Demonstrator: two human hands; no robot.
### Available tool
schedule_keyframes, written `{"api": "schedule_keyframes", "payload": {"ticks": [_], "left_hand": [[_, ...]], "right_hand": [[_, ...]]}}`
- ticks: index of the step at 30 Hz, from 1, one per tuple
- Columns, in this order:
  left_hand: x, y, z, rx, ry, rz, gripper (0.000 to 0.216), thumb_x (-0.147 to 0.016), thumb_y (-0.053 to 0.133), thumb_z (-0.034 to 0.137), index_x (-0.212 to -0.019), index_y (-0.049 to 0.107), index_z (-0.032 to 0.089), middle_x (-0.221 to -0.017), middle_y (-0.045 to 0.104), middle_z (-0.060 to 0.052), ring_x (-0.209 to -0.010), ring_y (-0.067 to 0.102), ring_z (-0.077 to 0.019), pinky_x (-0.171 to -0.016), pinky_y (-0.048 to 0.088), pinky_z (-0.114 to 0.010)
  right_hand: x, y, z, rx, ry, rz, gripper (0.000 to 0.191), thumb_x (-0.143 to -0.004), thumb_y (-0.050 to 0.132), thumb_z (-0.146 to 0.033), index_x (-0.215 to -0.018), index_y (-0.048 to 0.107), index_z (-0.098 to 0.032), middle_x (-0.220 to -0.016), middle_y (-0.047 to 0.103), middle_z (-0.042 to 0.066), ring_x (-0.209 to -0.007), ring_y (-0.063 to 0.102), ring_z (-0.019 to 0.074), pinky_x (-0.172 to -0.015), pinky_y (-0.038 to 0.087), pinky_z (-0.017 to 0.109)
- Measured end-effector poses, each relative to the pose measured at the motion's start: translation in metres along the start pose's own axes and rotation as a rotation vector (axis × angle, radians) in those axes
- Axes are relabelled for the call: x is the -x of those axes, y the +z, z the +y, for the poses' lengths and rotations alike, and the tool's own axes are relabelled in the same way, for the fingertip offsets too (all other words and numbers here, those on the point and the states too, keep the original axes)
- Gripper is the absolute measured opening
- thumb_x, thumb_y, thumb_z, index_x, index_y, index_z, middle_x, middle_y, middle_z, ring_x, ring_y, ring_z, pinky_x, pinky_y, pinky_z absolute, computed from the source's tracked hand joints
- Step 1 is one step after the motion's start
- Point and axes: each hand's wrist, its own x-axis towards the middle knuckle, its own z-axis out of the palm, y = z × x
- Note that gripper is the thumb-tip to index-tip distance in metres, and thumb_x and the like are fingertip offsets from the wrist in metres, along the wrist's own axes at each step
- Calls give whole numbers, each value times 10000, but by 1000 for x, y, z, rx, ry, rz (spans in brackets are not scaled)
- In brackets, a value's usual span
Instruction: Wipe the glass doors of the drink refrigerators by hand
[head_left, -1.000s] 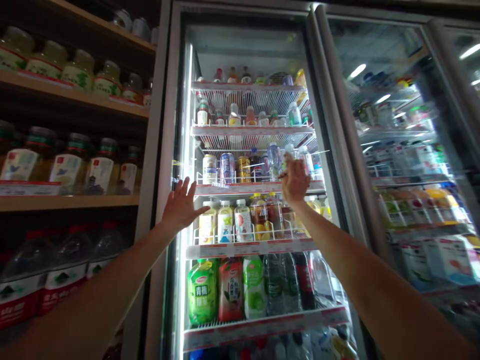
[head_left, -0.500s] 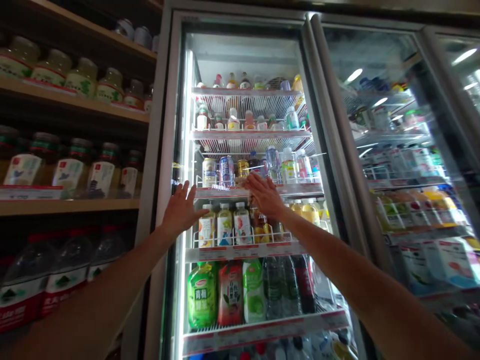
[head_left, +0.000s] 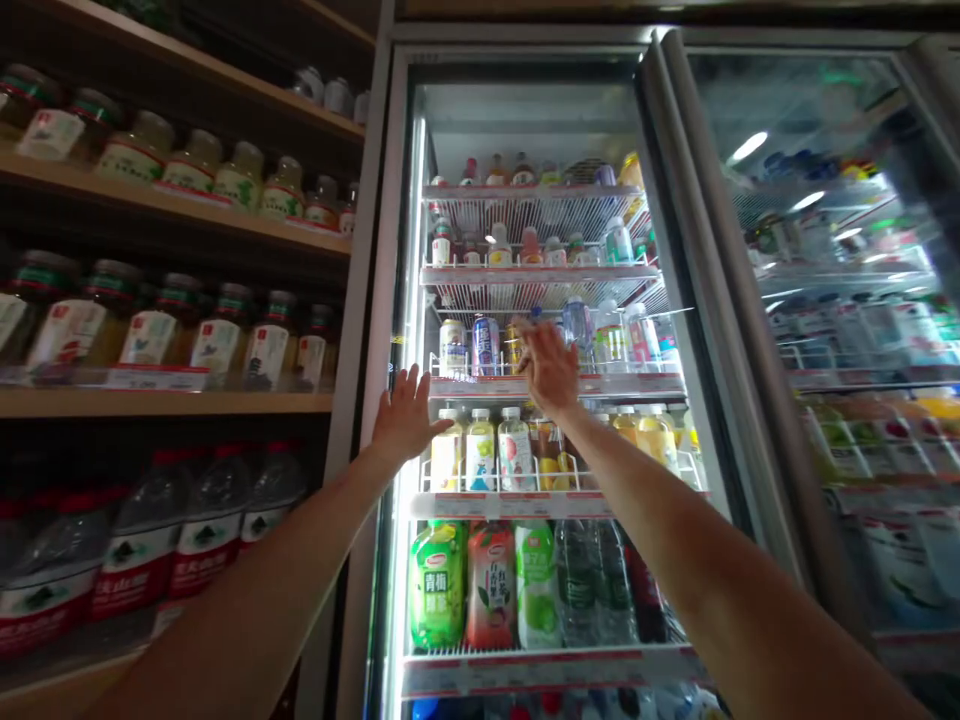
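My left hand [head_left: 409, 418] is raised with fingers spread, near the left edge of a glass-doored drinks fridge [head_left: 409, 80]. It appears to lie against the glass, though I cannot tell for sure that it touches. My right hand [head_left: 553, 372] reaches up before the middle of the same door, fingers stretched and slightly blurred. I can make out nothing held in either one. Behind the right hand stand drink cans, among them a blue can [head_left: 485, 346]. Below are small juice bottles [head_left: 515, 450], and lower still a big green tea bottle [head_left: 438, 590] and a red one [head_left: 491, 590].
On the left, wooden shelves [head_left: 172, 405] carry rows of jars and bottles with dark green lids. Red-capped water bottles [head_left: 202, 520] stand beneath. To the right, past a metal door frame [head_left: 697, 200], another fridge door shows more drinks [head_left: 892, 420].
The view has swung left, so the shelves and fridge appear farther right. My right hand has turned more upright, its fingers now pointing up. The left hand stays by the door's left edge.
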Motion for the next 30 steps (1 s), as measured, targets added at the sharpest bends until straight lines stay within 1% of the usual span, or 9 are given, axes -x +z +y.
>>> {"api": "schedule_keyframes", "payload": {"ticks": [2,3,7,12,15,17,22,27,30], "left_hand": [[1,0,-1,-6,-1,-4,805,-811,462,545,-1425,176,110,-1514,59,-151,-1394,79,-297,-1089,219,-494],[1,1,-1,-8,0,6,808,-807,472,539,-1424,180,106,-1513,62,-154,-1394,77,-299,-1091,215,-496],[3,3,4,1,44,65,793,-800,511,489,-1418,197,104,-1508,97,-162,-1390,101,-306,-1094,199,-508],[3,3,34,64,154,129,707,-844,455,441,-1414,212,101,-1508,120,-141,-1395,94,-269,-1113,183,-467],[2,8,54,85,150,138,663,-860,423,404,-1412,222,95,-1505,140,-135,-1394,99,-262,-1119,181,-460],[3,13,66,97,141,131,649,-869,396,409,-1416,222,106,-1504,146,-127,-1393,112,-262,-1115,192,-468],[7,30,91,94,223,159,639,-879,362,456,-1416,234,135,-1506,139,-107,-1396,104,-245,-1124,156,-473],[8,44,106,86,199,193,703,-856,403,494,-1421,213,119,-1514,86,-108,-1400,54,-254,-1126,140,-470],[7,46,106,91,213,193,711,-850,414,496,-1424,206,131,-1515,94,-103,-1400,54,-252,-1125,140,-470]], "right_hand": [[-2,0,1,-13,147,72,555,-847,315,-166,-1402,313,-178,-1466,299,122,-1375,188,320,-1034,199,625],[0,1,-1,-28,110,60,572,-843,333,-167,-1412,290,-205,-1473,293,96,-1382,174,304,-1046,205,603],[15,5,-17,-55,-354,-144,585,-836,397,-186,-1407,288,-259,-1481,293,-3,-1396,152,204,-1116,159,492],[30,1,-14,11,-21,-45,567,-850,359,-193,-1412,290,-208,-1488,267,59,-1393,156,261,-1088,151,549],[40,-7,5,10,-227,-105,561,-850,378,-201,-1405,303,-231,-1486,277,27,-1393,167,223,-1103,169,500],[46,-14,27,31,-235,-96,544,-849,378,-194,-1389,331,-252,-1468,318,13,-1382,207,200,-1102,182,487],[59,-26,75,147,349,159,518,-859,318,-197,-1370,359,-117,-1436,348,158,-1353,256,304,-997,263,587],[78,-36,95,147,-76,-62,514,-854,348,-202,-1367,374,-234,-1447,363,31,-1368,243,208,-1076,220,466],[78,-45,118,205,255,68,514,-856,318,-201,-1366,374,-173,-1427,382,107,-1332,302,273,-1025,237,548]]}}
